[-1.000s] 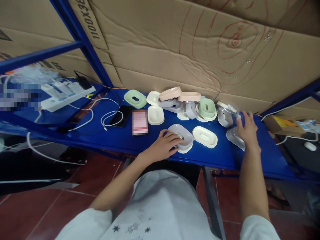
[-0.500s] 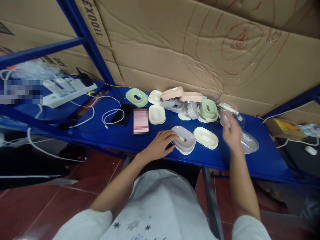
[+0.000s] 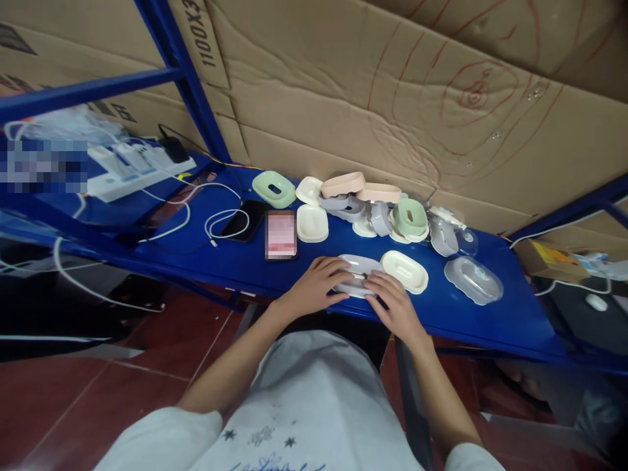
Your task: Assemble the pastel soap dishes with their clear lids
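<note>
Lilac and smooth, the slotted dish (image 3: 359, 265) is sitting on the desk (image 3: 466, 327), just left of the cream tray (image 3: 405, 272). Your left hand (image 3: 318, 284) is gripping its end farther from the tray, your right hand (image 3: 396, 304) the nearer end, fingers bending over the rim. You are apparently aligning or pressing it; the next move is probably calling for even pressure.

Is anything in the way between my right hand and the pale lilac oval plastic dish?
Nothing visible: your right hand is at the right side of the lilac dish, your left hand at its left side.
</note>
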Action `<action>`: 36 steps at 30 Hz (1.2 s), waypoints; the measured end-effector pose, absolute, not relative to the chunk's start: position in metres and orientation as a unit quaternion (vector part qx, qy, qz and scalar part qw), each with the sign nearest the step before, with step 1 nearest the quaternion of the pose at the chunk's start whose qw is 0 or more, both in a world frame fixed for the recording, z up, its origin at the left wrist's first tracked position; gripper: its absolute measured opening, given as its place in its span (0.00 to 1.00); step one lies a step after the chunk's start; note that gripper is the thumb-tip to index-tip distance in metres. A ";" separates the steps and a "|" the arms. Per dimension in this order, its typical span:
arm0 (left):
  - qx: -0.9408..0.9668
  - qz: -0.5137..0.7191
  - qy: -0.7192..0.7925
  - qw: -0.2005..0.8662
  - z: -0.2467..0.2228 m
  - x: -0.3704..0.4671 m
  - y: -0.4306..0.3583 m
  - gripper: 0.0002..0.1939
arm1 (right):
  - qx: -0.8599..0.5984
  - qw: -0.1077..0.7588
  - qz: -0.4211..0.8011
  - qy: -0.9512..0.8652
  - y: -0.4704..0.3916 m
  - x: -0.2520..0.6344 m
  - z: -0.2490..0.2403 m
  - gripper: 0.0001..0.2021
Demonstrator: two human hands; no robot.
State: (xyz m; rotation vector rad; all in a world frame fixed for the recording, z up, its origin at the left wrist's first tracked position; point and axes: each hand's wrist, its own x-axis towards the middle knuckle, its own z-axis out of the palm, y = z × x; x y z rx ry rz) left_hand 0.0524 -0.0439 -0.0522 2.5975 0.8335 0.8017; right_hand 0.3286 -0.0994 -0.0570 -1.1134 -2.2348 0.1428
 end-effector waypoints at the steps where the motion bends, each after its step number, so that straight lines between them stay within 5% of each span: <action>1: 0.906 0.275 0.289 0.142 -0.053 0.052 -0.044 0.17 | -0.415 0.309 0.054 -0.854 -0.101 0.327 -0.058 0.19; 9: 0.899 0.284 0.297 0.151 -0.056 0.053 -0.047 0.11 | -0.435 0.284 0.023 -0.854 -0.106 0.325 -0.057 0.21; 16: 0.880 0.293 0.325 0.184 -0.055 0.051 -0.050 0.24 | -0.655 0.283 -0.075 -0.697 -0.106 0.384 -0.080 0.24; 28: 0.877 0.297 0.329 0.188 -0.058 0.052 -0.046 0.19 | -0.564 0.288 -0.086 -0.769 -0.094 0.366 -0.059 0.24; 36: 0.876 0.308 0.329 0.172 -0.063 0.053 -0.045 0.21 | -0.539 0.193 -0.174 -0.801 0.027 0.304 -0.009 0.21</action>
